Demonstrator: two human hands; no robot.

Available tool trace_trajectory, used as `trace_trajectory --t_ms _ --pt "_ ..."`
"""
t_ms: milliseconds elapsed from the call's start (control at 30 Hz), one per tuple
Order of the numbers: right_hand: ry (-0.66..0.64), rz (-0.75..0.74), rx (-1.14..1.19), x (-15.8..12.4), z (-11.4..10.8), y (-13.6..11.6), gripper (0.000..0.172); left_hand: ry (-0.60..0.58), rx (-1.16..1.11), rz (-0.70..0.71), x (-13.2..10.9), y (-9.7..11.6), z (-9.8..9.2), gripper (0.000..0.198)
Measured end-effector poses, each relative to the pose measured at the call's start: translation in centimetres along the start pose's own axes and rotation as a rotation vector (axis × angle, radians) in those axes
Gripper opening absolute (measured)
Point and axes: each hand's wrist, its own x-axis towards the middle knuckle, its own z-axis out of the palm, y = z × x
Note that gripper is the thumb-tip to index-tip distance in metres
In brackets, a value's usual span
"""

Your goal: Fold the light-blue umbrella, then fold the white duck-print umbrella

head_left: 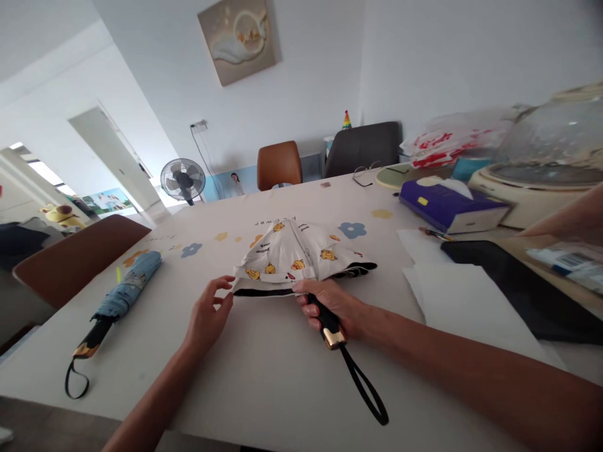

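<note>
A white folding umbrella [277,257] with yellow duck prints lies loosely folded on the table, its canopy partly fanned out and its black underside showing along the hem. My right hand [330,307] is wrapped round its black handle with a gold band; a black wrist strap [365,386] hangs from the handle end toward me. At the canopy's left corner, my left hand [210,314] pinches the hem between thumb and fingertips. Off to the left lies a blue folded umbrella [129,285] with a black and gold handle and a strap loop, touched by neither hand.
The white table [264,376] has printed flowers. On the right are white paper sheets [466,295], a black flat object [522,289], a purple tissue pack [438,204], glasses [362,176] and a large clear-topped appliance [541,163]. Chairs [279,164] and a fan [183,179] stand beyond.
</note>
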Motion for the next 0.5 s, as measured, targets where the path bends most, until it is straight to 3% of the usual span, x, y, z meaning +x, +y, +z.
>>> trace_trajectory --t_ms 133,233,367,500 --pt "-0.018 0.028 -0.029 0.5 -0.5 0.3 0.014 0.078 -0.229 -0.131 1.4 0.6 0.0 0.016" --pt "-0.034 0.067 -0.072 0.8 -0.8 0.4 0.016 0.079 -0.353 -0.186 4.2 1.8 0.2 0.021" --pt "0.002 0.066 -0.098 0.7 -0.5 0.3 0.017 -0.052 -0.319 -0.106 9.4 4.1 1.8 0.024" --pt "0.043 0.084 -0.129 0.2 0.0 0.0 0.019 -0.227 -0.388 -0.194 14.1 5.7 4.4 0.030"
